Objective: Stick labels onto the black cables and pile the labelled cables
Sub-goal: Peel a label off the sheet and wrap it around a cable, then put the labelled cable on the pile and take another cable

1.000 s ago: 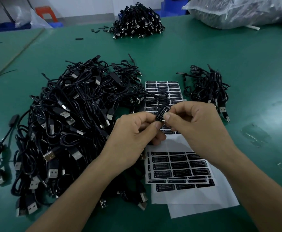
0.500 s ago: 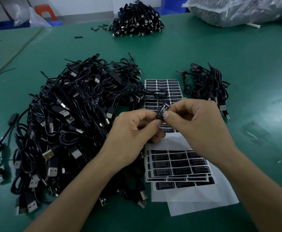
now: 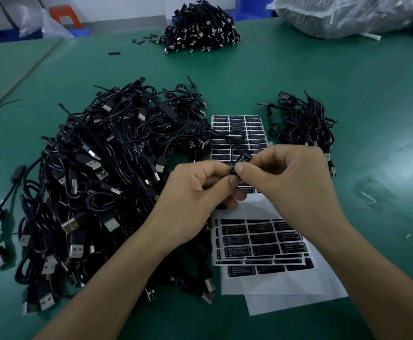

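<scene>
Over table [image 3: 348,82], left hand [image 3: 200,195], right hand [image 3: 289,177] pinch cable [image 3: 244,157].

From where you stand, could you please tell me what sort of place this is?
Probably a factory labelling bench: a big heap of black USB cables, sheets of printed labels and a green work table.

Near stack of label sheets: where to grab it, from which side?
Probably pinch the near sheet stack by its bare white near-right corner, from the right: it lies flat, no labels there, and the cable pile crowds its left edge.
</scene>
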